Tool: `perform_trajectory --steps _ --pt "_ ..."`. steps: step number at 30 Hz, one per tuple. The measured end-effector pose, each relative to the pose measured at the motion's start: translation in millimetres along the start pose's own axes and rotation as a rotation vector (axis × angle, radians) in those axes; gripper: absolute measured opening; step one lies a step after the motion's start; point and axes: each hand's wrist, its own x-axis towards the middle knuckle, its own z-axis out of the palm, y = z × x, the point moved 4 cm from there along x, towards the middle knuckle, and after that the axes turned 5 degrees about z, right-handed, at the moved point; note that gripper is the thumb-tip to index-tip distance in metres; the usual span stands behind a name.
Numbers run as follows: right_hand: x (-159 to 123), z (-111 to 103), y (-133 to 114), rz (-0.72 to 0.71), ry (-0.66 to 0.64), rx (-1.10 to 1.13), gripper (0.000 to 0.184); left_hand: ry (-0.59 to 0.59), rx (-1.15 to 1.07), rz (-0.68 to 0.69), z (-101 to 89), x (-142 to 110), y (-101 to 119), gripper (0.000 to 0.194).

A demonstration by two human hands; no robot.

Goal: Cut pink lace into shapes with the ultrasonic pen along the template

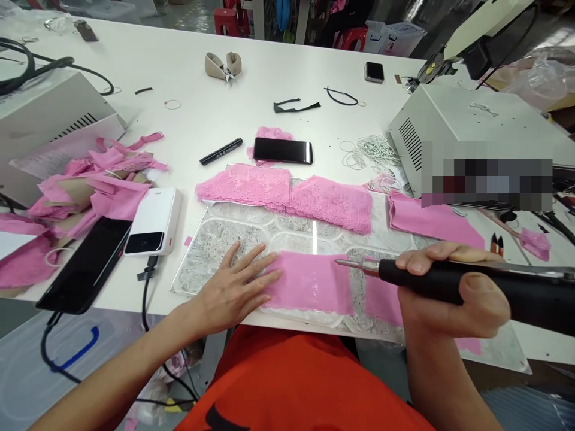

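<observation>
My left hand (pixel 240 287) lies flat with its fingers spread, fingertips on the left edge of a pink fabric piece (pixel 309 284). That piece rests on a marbled grey-and-white board (pixel 215 239). My right hand (pixel 449 293) is wrapped around a thick black-handled tool (pixel 422 275) with a slim pointed metal tip. The tip points left and is over the upper right part of the fabric; whether it touches I cannot tell. Another pink piece (pixel 381 299) lies just right, partly behind my right hand. Two stacks of pink lace (pixel 251 185) sit along the board's far edge.
A black phone (pixel 283 151) and a marker (pixel 221 151) lie beyond the lace. At left are a white power bank (pixel 153 218), another phone (pixel 85 263) and heaped pink fabric (pixel 108 173). Folded pink fabric (pixel 435 221) and a grey machine box (pixel 476 131) stand at right.
</observation>
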Motion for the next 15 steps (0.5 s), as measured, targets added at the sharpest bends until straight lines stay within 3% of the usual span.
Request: perform_trajectory --steps 5,15 --pt "-5.8 17.2 5.8 -0.012 -0.005 -0.031 0.014 0.057 -0.004 0.047 -0.6 1.1 1.2 0.036" --pt "-2.8 14.9 7.2 -0.033 -0.070 -0.059 0.009 0.011 -0.058 -0.003 1.9 -0.7 1.1 0.036"
